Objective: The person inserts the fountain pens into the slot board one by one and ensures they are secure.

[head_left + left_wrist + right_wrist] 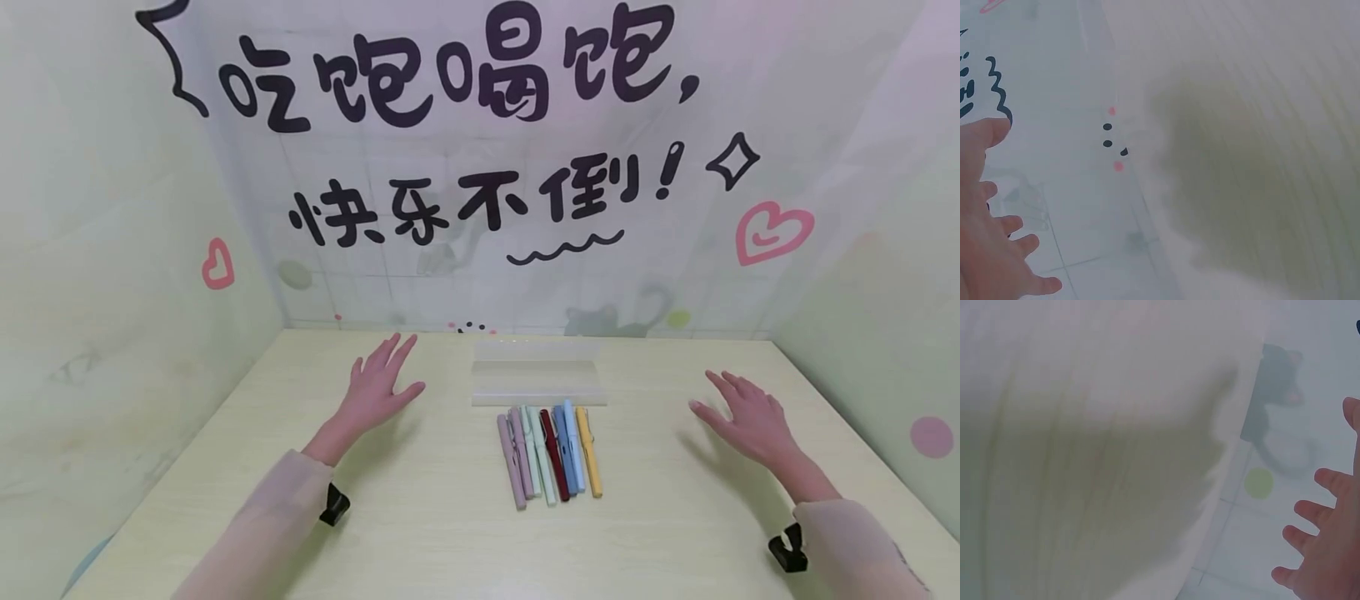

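Observation:
My left hand (372,389) hovers over the left part of the table, fingers spread and holding nothing. On the other side, my right hand (750,421) is raised above the table with its fingers extended and nothing in them. Between the hands, several pens lie side by side: two purple pens (512,462), two mint ones, a dark red pen (554,454), two blue ones and a yellow pen (589,452) at the right end. Just behind them sits a clear plastic holder (537,400). Both wrist views show spread fingers apart from any object.
The pale wooden table (420,542) ends at a printed back wall (480,292) with black lettering. Side walls (112,333) enclose it left and right. Small black devices (335,505) are worn at both wrists.

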### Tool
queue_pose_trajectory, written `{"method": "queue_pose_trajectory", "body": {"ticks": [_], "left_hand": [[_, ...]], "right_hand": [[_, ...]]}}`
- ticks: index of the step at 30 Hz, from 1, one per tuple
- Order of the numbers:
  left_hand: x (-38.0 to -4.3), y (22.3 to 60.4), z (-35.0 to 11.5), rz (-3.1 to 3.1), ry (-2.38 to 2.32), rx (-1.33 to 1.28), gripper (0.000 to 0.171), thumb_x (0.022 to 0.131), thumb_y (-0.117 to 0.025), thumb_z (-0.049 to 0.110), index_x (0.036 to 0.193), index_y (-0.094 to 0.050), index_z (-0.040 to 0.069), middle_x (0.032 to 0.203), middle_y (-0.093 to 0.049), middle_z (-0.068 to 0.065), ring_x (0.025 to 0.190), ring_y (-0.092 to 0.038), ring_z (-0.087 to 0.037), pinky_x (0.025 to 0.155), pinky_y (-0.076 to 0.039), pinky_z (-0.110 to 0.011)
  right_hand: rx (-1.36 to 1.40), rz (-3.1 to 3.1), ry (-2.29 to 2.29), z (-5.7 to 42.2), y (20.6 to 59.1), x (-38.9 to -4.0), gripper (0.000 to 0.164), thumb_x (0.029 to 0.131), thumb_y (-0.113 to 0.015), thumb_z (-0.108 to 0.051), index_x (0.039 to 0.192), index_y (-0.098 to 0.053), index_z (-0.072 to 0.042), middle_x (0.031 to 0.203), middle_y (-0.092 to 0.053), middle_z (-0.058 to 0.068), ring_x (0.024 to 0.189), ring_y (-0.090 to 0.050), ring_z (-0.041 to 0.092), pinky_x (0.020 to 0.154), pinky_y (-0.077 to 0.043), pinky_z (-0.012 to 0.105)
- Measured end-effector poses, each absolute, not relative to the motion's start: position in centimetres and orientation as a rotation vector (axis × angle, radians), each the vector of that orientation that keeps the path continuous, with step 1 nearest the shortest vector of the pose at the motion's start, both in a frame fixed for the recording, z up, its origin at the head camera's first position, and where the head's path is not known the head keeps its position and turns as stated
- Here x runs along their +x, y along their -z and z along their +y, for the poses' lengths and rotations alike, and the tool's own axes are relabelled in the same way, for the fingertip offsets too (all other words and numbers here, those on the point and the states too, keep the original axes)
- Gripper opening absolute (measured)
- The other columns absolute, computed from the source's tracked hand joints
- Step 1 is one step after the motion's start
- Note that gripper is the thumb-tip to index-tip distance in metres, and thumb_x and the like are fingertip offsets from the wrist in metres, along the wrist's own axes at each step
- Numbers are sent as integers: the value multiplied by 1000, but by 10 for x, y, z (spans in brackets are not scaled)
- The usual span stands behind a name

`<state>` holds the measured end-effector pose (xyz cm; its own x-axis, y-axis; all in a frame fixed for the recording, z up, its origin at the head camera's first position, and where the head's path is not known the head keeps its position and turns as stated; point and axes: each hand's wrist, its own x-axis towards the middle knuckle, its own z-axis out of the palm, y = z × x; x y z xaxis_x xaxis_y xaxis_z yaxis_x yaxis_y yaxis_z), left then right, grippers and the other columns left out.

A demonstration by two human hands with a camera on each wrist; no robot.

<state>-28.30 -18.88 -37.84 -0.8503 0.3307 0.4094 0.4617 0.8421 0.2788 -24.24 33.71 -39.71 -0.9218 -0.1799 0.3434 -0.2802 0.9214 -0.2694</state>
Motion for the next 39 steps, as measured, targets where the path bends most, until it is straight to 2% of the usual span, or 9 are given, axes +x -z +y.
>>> {"method": "queue_pose_trajectory", "body": {"ticks": [6,16,21,25,28,33,39], "left_hand": [[-288,382,-174,-2694,523,-626,67,85,-55,38,139,-24,12,139,-25,-18,125,-22,-34,91,-12,-63],[-295,389,-157,-2716,538,-652,65,84,-57,35,138,-29,12,137,-31,-17,121,-30,-34,91,-17,-63],[-298,388,-147,-2709,552,-680,64,84,-58,33,137,-30,10,133,-35,-18,118,-35,-35,88,-25,-61],[-302,388,-139,-2689,568,-701,60,85,-57,29,135,-33,7,129,-40,-19,113,-41,-34,84,-34,-56],[-306,388,-134,-2694,614,-685,57,86,-55,29,135,-34,7,128,-41,-18,112,-43,-33,82,-36,-54],[-315,388,-124,-2692,779,-617,51,88,-53,25,133,-37,7,128,-43,-14,113,-42,-30,84,-35,-52],[-325,385,-113,-2650,998,-537,44,87,-54,17,129,-42,5,125,-46,-13,102,-51,-28,80,-42,-43]], "right_hand": [[372,-2763,-514,322,401,-246,59,87,-49,-39,127,-38,4,124,-36,31,111,-32,49,79,-26,63],[421,-2783,-644,298,408,-252,54,90,-48,-36,127,-40,2,123,-40,27,110,-35,46,81,-27,62],[463,-2800,-734,281,404,-253,51,90,-47,-34,126,-42,2,121,-44,26,110,-37,44,83,-30,59],[510,-2784,-862,266,400,-257,47,90,-49,-30,122,-45,5,115,-50,24,104,-46,38,82,-36,52],[507,-2786,-958,257,400,-261,46,90,-50,-29,121,-47,5,109,-55,20,96,-52,33,78,-40,47],[440,-2824,-1126,243,402,-268,45,90,-49,-32,118,-51,3,101,-59,14,87,-56,26,75,-43,40],[336,-2863,-1363,225,403,-270,38,90,-51,-28,112,-54,3,90,-61,12,74,-58,21,66,-44,32]]}}
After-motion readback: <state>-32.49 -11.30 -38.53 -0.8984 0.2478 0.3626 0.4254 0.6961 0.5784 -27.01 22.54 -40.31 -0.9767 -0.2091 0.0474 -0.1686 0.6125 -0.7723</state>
